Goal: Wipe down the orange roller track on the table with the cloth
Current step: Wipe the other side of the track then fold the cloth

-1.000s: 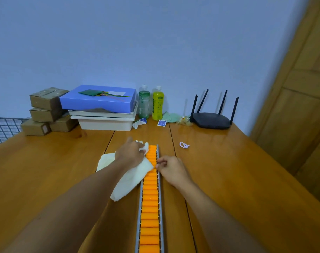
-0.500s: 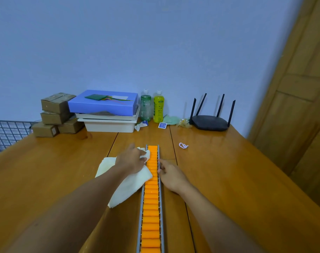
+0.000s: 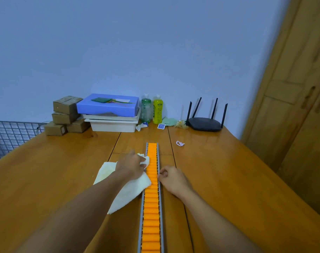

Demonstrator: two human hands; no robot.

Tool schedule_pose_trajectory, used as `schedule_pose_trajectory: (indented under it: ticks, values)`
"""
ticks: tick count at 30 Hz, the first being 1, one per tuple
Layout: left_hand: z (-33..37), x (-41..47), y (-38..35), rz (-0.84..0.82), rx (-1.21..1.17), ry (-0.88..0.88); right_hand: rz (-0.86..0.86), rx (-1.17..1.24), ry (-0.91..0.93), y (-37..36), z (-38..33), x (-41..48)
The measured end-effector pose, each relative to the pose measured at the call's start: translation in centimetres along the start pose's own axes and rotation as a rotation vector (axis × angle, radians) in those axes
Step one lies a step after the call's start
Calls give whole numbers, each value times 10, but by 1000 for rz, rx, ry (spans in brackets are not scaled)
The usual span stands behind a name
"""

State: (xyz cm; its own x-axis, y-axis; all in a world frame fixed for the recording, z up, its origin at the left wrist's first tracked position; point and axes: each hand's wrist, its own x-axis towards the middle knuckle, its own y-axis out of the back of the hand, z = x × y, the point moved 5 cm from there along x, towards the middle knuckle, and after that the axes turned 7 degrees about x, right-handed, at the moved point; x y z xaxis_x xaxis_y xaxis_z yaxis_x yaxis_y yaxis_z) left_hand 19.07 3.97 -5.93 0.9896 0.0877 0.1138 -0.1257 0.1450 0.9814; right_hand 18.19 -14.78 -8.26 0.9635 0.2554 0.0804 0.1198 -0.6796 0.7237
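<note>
Track: long orange roller track (image 3: pixel 152 196) in a grey metal frame, lying flat on the wooden counter (image 3: pixel 228 179) near its middle.
Axis: long axis runs from the counter's near edge straight toward the far edge by the wall; far end stops short of the back-edge clutter, near end runs out of view at the bottom.
Cloth: pale cream cloth (image 3: pixel 126 190), spread on the counter just left of the track, one bunched corner lapping onto the rollers.
Left hand (image 3: pixel 131 166): pressed down on the cloth, fingers closed over the bunched corner at the track's left rail, in the far half of the track.
Right hand (image 3: pixel 173 178): loosely curled, holding nothing, fingertips against the right rail, apparently steadying the frame.
Step in hand: wiping the far stretch of rollers, by the look of it; most of the track toward the near edge lies uncovered.
Next move: likely calls for more of the cloth brought over the rollers and a stroke along the long axis, right hand bracing so the frame does not slide.
Caution: rollers may spin under the cloth, so firm downward pressure seems needed.
Back edge: blue flat box (image 3: pixel 108 106) on white trays, brown cartons (image 3: pixel 66 114), two bottles (image 3: pixel 152 110), black router (image 3: pixel 205 123); all well apart from the track.
</note>
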Motion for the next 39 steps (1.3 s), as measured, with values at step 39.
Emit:
schedule_pose_trajectory:
  ticks: [39]
  values:
    - [18, -158, 19, 17, 26, -16, -5, 39, -83, 10, -26, -141]
